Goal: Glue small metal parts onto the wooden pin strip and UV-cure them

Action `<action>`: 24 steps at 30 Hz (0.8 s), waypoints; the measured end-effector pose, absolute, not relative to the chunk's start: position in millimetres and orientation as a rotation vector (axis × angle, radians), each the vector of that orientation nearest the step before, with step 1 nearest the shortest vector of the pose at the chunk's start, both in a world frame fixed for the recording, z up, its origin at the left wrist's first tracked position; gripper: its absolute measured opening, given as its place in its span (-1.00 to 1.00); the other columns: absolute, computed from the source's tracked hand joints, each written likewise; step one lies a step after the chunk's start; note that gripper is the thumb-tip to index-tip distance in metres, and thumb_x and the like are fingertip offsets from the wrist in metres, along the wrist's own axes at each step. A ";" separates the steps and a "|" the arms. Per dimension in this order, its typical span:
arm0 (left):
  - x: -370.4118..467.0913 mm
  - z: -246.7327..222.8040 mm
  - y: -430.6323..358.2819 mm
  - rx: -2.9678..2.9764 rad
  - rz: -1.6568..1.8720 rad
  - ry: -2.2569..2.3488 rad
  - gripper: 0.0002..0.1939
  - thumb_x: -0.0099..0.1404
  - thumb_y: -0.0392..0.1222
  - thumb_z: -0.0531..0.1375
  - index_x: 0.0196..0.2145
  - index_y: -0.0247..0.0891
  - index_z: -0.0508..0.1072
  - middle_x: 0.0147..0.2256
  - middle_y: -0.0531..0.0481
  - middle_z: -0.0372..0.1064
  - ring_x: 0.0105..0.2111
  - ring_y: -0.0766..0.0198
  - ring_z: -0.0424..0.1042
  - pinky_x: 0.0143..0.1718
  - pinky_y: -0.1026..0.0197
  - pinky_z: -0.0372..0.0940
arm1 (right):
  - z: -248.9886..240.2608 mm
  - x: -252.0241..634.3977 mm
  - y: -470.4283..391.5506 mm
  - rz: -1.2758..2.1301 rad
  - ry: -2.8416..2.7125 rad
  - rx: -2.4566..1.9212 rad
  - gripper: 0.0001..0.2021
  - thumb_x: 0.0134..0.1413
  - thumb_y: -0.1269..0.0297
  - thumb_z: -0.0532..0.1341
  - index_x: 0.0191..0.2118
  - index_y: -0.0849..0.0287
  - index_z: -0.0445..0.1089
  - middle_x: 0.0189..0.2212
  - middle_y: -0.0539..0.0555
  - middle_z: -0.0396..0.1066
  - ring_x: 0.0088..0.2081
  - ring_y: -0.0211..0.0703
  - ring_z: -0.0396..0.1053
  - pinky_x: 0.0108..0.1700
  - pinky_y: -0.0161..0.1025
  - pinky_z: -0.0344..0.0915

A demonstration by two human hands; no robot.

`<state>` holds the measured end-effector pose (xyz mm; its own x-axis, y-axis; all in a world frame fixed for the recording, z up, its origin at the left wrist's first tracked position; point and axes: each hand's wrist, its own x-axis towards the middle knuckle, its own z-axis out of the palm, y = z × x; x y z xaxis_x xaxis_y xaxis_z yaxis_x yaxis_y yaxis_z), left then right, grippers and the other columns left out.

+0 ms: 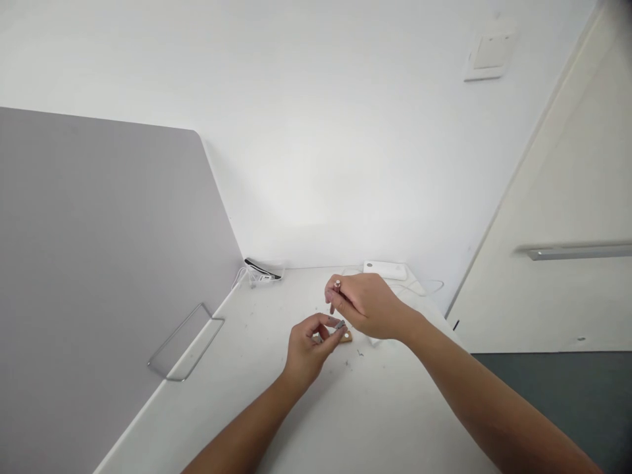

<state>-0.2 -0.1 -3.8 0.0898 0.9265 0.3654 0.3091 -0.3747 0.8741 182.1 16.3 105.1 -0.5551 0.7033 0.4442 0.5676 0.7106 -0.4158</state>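
My left hand (307, 349) is pinching a small grey piece (340, 324) between thumb and fingertips, just above the white tabletop (316, 421). Just above it, my right hand (363, 303) is closed around a slim, reddish-brown pen-like tool (336, 287) with a silvery end. The tool stands nearly upright, its lower end close to the grey piece; I cannot tell whether they touch. A small light-brown block (347, 336) with a white round spot lies beneath my left fingertips, partly hidden. Several dark grey crumbs (360, 353) are scattered near it.
A white device (385, 270) with a cable lies against the back wall. At the back left are a black-edged item (263, 269) and white cables. A grey panel (108, 250) with a wire handle (185, 342) borders the left side; a door (553, 289) stands at right.
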 end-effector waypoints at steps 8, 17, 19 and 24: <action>1.0 1.8 -2.4 1.756 1.288 1.238 -0.85 0.23 -0.10 0.36 -0.35 -0.23 0.59 -0.53 0.06 0.44 -0.57 0.34 0.29 -0.48 0.29 0.25 | 111.5 194.0 18.3 0.409 -2.422 -1.015 -0.63 0.49 0.14 0.01 -0.41 0.13 0.26 -0.52 -0.01 0.42 -0.53 -0.25 0.26 -0.41 -0.25 0.09; -0.6 -1.8 -1.8 1.748 1.269 1.225 -0.84 0.24 -0.10 0.36 -0.39 -0.24 0.55 -0.59 0.12 0.35 -0.58 0.35 0.26 -0.46 0.29 0.25 | 107.4 180.4 13.4 0.440 -2.359 -0.966 -0.66 0.51 0.20 -0.03 -0.31 0.14 0.35 -0.36 -0.02 0.52 -0.47 -0.27 0.32 -0.36 -0.26 0.12; -0.2 -2.8 -1.4 1.734 1.273 1.230 -0.82 0.24 -0.07 0.37 -0.35 -0.24 0.58 -0.58 0.11 0.37 -0.58 0.35 0.28 -0.42 0.27 0.28 | 104.5 183.4 18.6 0.313 -2.320 -1.022 -0.68 0.51 0.19 -0.02 -0.26 0.14 0.37 -0.40 -0.01 0.50 -0.46 -0.24 0.34 -0.34 -0.25 0.11; 1.1 -0.1 -1.7 1.725 1.284 1.242 -0.80 0.22 -0.03 0.38 -0.35 -0.23 0.60 -0.57 0.08 0.40 -0.59 0.33 0.29 -0.44 0.27 0.29 | 105.0 193.2 25.1 0.270 -2.348 -1.072 -0.65 0.49 0.18 0.00 -0.36 0.13 0.32 -0.50 0.00 0.44 -0.49 -0.22 0.33 -0.36 -0.24 0.10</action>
<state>1.1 -1.7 -0.1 0.0737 0.9385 0.3373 0.3059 -0.3432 0.8881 193.2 25.1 105.0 -0.5378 0.7472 0.3905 0.6392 0.6634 -0.3890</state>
